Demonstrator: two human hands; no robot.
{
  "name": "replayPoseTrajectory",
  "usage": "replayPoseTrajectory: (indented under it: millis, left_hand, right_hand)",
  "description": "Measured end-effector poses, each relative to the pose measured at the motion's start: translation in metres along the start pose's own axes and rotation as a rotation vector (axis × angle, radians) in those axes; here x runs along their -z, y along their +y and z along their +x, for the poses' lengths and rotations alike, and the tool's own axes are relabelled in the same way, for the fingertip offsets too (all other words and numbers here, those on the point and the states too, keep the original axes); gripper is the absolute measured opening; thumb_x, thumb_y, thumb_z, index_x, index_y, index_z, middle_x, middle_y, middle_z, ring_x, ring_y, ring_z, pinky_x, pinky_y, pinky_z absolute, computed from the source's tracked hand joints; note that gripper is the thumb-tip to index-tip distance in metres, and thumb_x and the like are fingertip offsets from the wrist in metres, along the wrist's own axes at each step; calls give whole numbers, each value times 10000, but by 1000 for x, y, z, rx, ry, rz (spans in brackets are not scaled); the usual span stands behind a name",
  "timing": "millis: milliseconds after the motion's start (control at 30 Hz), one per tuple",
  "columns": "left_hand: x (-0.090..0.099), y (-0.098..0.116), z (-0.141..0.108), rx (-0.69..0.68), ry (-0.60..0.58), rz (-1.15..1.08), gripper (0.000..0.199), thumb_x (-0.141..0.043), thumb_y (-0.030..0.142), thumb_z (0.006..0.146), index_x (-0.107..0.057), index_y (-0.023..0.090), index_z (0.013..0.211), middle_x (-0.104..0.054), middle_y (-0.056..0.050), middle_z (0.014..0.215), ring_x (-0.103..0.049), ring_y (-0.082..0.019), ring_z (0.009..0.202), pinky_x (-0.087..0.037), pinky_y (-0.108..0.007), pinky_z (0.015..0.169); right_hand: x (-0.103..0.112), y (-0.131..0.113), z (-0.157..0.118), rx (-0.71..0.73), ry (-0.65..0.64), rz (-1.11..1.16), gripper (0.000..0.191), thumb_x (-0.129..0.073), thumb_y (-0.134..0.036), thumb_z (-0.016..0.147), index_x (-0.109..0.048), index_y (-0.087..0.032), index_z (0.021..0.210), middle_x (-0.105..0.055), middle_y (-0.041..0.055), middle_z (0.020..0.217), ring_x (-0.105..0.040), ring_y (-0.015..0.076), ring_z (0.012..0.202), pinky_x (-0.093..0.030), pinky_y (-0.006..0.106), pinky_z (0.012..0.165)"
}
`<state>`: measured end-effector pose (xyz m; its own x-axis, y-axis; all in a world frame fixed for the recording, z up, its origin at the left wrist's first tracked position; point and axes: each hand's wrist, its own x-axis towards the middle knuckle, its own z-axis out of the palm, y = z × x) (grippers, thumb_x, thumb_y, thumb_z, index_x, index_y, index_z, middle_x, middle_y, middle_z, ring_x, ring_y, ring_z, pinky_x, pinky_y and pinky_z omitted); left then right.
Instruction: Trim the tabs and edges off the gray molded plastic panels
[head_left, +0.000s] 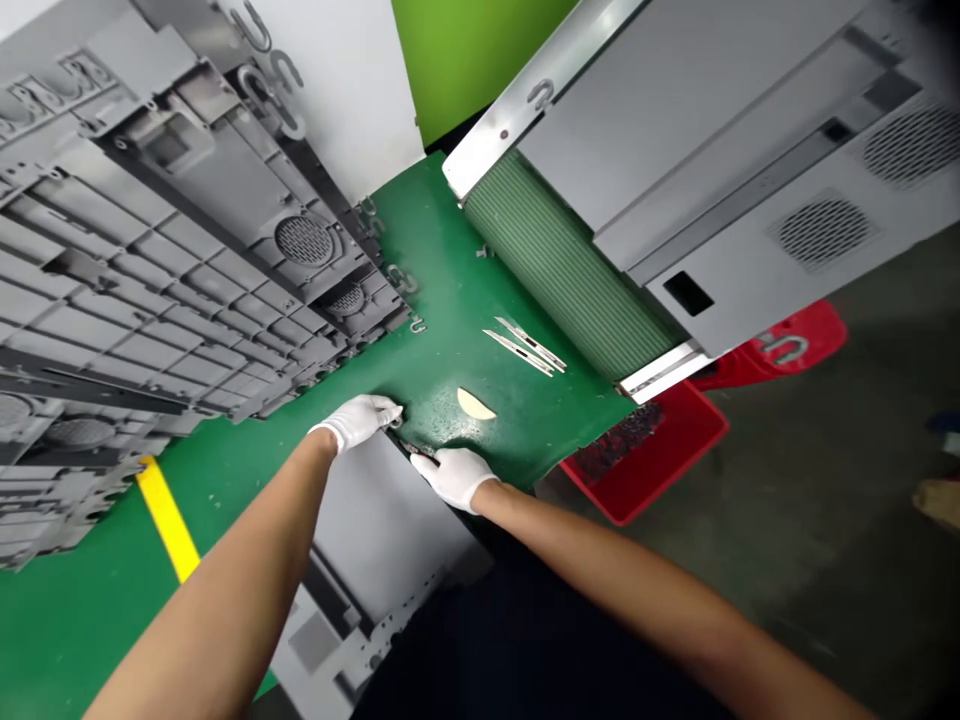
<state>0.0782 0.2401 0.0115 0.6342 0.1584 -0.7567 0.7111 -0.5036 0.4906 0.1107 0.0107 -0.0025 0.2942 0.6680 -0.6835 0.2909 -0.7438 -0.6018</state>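
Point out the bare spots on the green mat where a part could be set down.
Bare green mat lies between the grey ribbed panel and the metal blades, and again past the yellow stripe. It is crowded around the gloved left hand, right hand and pale sliver.

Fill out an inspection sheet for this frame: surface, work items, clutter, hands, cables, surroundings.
Surface: green bench top, scuffed, with a yellow stripe at the near left.
Work items: large grey moulded panel lying ribbed side up on the left; small dark piece between the gloved hands, too small to identify.
Clutter: two thin metal blades and a pale crescent scrap on the green top.
Hands: left hand in a white glove, fingertips at the panel's corner; right hand gloved, touching the dark piece.
Cables: nothing seen.
Surroundings: grey machine housing with a ribbed green roller; red bin of dark scraps on the floor.
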Motion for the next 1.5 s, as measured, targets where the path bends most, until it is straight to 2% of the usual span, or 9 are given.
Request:
replayPoseTrajectory:
  millis: [267, 500, 700, 900, 1100, 1300, 1500]
  left_hand:
    - [15, 4, -10, 69, -43, -87, 492, -655, 656, 707, -726, 179, 799, -756, -69, 850, -639, -206, 785, -496, -297, 762]
    - [17, 2, -15, 44, -45, -115, 442, -693, 623, 700, -742, 189, 772, -768, -69, 837, -650, -201, 765, -504, -293, 741]
    - [17, -2, -17, 55, -37, -142, 442, -712, 620, 697, -757, 192, 796, -779, -74, 854, -673, -214, 800, -522, -300, 763]
    - [17, -9, -16, 44, -43, -156, 459, -719, 626, 694, -765, 190, 827, -782, -85, 871, -685, -220, 809, -534, -310, 769]
    - [17, -7, -15, 41, -19, -171, 443, -727, 600, 691, -757, 172, 801, -773, -89, 846, -666, -208, 767, -528, -310, 742]
    - [22, 0, -24, 40, -5, -208, 434, -750, 596, 667, -757, 177, 777, -772, -87, 841, -666, -219, 782, -538, -332, 762]
    - [23, 4, -27, 53, 13, -254, 365, -778, 525, 662, -757, 170, 744, -769, -89, 808, -672, -225, 785, -554, -345, 774]
  right_hand:
    - [-9, -25, 21, -18, 21, -15, 884, -96, -798, 885, -704, -168, 1002, -738, 199, 994, -693, 340, 976, -511, 441, 841]
    - [-7, -23, 13, 28, 24, -43, 839, -105, -777, 908, -687, -178, 981, -737, 179, 1019, -693, 304, 982, -499, 388, 836]
    - [-7, -26, 15, 71, 55, -65, 819, -112, -774, 910, -680, -191, 1004, -738, 169, 1015, -695, 320, 961, -505, 414, 816]
    - [-7, -36, 14, 64, 71, -139, 807, -115, -713, 944, -692, -151, 982, -736, 192, 914, -705, 341, 907, -513, 441, 801]
    - [5, -35, 16, 102, 53, -226, 791, -144, -702, 947, -703, -142, 944, -731, 199, 889, -708, 332, 881, -517, 418, 777]
    - [-1, -40, 16, 40, 59, -137, 798, -119, -733, 930, -673, -163, 1000, -733, 171, 957, -703, 315, 906, -519, 414, 792]
    - [-4, -47, 17, 31, 59, -117, 793, -118, -722, 935, -671, -160, 1018, -727, 182, 1002, -696, 314, 940, -513, 422, 812]
